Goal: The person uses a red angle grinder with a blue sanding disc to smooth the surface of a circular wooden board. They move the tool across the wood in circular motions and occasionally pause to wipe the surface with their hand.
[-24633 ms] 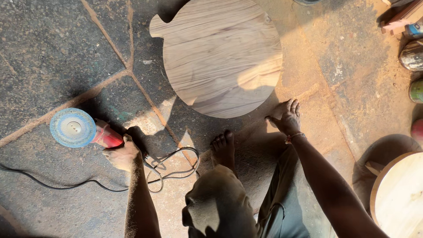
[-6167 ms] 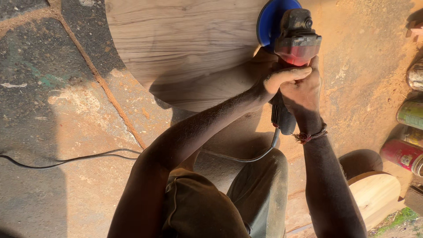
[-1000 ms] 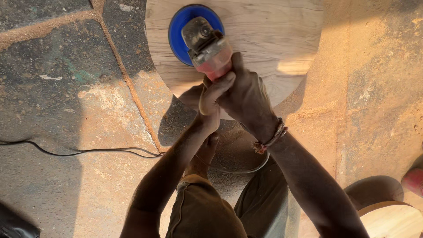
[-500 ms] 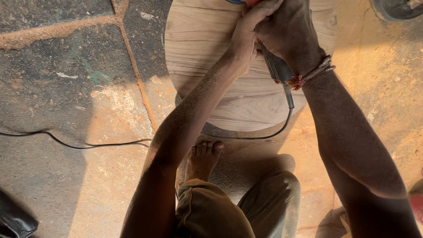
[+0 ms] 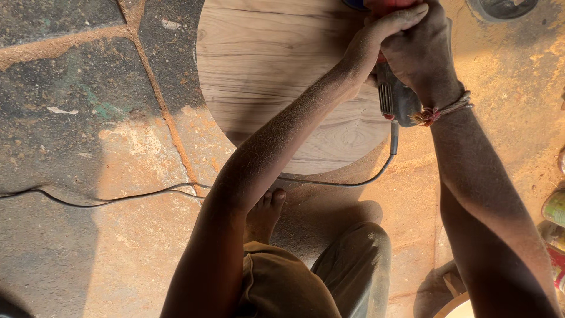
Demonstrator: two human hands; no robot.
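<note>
A round wooden board lies flat on the stone floor in front of me. Both hands grip a power sander over the board's far right part. My left hand wraps the front of the tool near the top edge of the view. My right hand holds its grey body, with a beaded band on the wrist. Most of the tool and its blue disc are cut off by the frame's top edge. Its black cable trails from the handle across the board's near rim.
The cable runs left over the dusty stone floor. My bare foot rests just below the board. Cans stand at the right edge, a second wooden disc shows at the bottom right, and a dark round object sits top right.
Over the last second the sander and both hands moved away from me up the board, so the blue disc slid out of the top of the view.
</note>
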